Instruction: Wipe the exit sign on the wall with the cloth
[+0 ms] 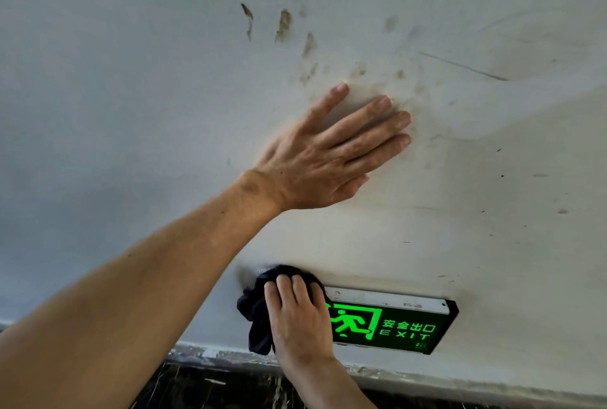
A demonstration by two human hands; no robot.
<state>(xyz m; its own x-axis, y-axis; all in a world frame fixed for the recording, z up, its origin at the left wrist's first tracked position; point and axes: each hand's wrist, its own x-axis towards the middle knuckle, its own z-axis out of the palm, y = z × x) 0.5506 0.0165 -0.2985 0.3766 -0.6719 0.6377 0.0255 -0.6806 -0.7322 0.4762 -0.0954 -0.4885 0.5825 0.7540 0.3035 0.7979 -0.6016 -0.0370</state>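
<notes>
Green-lit rectangular exit sign (391, 323) runs lengthwise along wall; right hand (297, 316) clamps dark cloth (258, 313) over its left end; left hand (328, 152) flat, fingers spread, above

Right hand (300, 320) presses dark cloth (259, 316) on exit sign (391, 326); left hand (315, 159) flat on wall (131, 80).

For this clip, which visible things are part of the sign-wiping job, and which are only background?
Part of the job:
- exit sign, lit green, low on the wall
- dark cloth, pressed on the sign's left end
- right hand, holding the cloth
- left hand, flat on the wall above

Background only:
- smudges and scuffs on the wall
- worn baseboard
- dark floor
</notes>
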